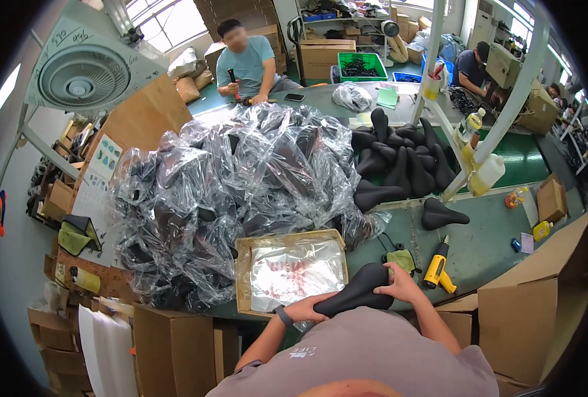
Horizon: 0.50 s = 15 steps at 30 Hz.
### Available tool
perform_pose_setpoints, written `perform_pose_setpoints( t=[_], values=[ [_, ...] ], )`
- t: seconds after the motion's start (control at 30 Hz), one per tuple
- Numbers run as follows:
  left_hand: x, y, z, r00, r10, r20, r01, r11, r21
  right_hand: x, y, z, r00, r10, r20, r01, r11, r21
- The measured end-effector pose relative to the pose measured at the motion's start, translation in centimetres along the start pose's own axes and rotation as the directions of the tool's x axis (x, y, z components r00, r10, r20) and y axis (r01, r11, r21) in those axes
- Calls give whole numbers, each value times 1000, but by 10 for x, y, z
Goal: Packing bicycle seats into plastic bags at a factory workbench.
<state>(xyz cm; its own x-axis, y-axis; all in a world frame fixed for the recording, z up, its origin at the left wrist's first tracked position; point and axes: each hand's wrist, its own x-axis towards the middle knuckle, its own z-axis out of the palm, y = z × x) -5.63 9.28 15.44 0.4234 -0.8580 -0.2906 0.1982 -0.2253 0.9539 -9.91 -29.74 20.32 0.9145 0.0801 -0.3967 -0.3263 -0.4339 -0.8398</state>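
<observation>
Two hands hold one black saddle (pixel 359 288) low over the near edge of the green surface (pixel 486 245), close to the person's chest. The left hand (pixel 305 308) is closed in a grip on the saddle's wide rear end, fingers wrapped under it; a dark band sits on that wrist. The right hand (pixel 400 284) is closed in a grip on the narrow nose end, with the fingers curled over the top. The saddle lies roughly level, its nose pointing up and to the right. Just beyond it sits a shallow cardboard tray (pixel 242 264) lined with clear plastic film. Behind the tray a large heap of saddles in clear bags (pixel 228 178) covers the left half of the surface. A smaller pile of bare black saddles (pixel 400 165) lies to the right of the heap, and a single bare saddle (pixel 441 215) rests apart from it. A yellow heat gun (pixel 437 266) lies just right of the right hand. A second person in a teal shirt (pixel 248 63) sits at the far side.
</observation>
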Motion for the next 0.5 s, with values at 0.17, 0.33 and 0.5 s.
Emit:
perform_pose_setpoints(
  t=[0.17,0.33,0.5],
  values=[
    [19,-27,0,987,-1,-159,60,929,366,4,18,35,998,15,61,-27,980,200],
    [46,7,24,892,-188,-410,389,781,488,34,37,56,998,-35,60,26,988,149],
    [61,-5,33,874,-251,-416,445,757,479,26,44,52,994,25,110,-49,973,224]
  ],
)
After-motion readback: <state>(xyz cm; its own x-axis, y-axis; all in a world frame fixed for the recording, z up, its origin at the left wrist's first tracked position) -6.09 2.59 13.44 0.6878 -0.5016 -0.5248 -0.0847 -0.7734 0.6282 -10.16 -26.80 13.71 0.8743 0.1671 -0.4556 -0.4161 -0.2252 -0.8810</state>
